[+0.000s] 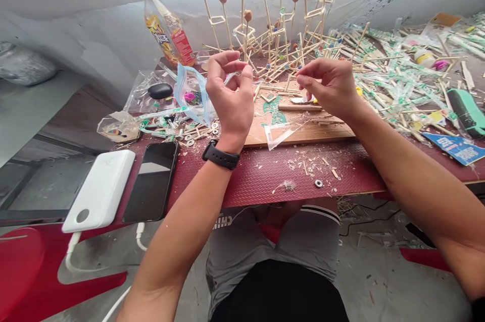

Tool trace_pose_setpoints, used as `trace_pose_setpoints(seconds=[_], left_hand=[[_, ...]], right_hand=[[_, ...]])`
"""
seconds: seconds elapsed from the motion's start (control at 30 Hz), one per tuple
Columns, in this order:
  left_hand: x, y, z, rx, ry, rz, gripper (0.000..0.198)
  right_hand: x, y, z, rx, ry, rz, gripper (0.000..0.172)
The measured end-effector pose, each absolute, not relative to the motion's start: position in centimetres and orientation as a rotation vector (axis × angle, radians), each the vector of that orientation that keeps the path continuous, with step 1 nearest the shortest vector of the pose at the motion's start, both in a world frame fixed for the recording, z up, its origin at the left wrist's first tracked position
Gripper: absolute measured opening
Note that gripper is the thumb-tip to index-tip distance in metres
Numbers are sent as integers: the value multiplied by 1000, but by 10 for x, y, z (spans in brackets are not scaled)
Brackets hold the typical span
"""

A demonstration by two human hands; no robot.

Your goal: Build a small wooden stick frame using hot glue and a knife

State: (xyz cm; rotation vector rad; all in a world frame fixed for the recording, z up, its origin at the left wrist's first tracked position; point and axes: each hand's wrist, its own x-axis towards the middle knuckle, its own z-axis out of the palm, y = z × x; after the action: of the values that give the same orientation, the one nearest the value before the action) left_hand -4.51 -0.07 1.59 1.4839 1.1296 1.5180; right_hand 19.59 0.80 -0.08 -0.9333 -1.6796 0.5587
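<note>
My left hand (231,95), with a black watch (221,155) on the wrist, is raised over the left side of a wooden board (299,135). Its fingers curl toward the thumb in a pinch; anything between the tips is too small to make out. Over the board's right part, my right hand (329,85) pinches thumb and forefinger together, and what they hold does not show clearly. Short thin sticks (268,98), a green-printed wrapper (275,111) and a thicker stick (299,107) lie on the board. Behind the hands stands a stick framework (278,54) with brown and glassy beads.
A bottle (166,29) stands at the back left. Plastic bags, washers and a black mouse-shaped object (159,91) lie left. A phone (151,180) and white power bank (99,191) sit at the front left. Wrapped sticks (401,85) and a green-black brush-like object (466,112) crowd the right.
</note>
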Motion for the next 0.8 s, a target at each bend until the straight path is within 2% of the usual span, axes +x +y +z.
trace_pose_setpoints(seconds=[0.13, 0.4, 0.63, 0.8], left_hand=[[-29, -8, 8, 1439, 1110, 1677, 41], [-16, -14, 6, 1560, 1139, 1580, 18], [-13, -14, 6, 1648, 1100, 1532, 28], [-10, -14, 6, 1652, 1087, 1470, 29]], right_hand=[[198, 9, -3, -933, -1720, 556, 44], [203, 22, -11, -836, -1720, 549, 58], [200, 16, -6, -854, -1736, 551, 44], [198, 12, -4, -872, -1752, 577, 43]])
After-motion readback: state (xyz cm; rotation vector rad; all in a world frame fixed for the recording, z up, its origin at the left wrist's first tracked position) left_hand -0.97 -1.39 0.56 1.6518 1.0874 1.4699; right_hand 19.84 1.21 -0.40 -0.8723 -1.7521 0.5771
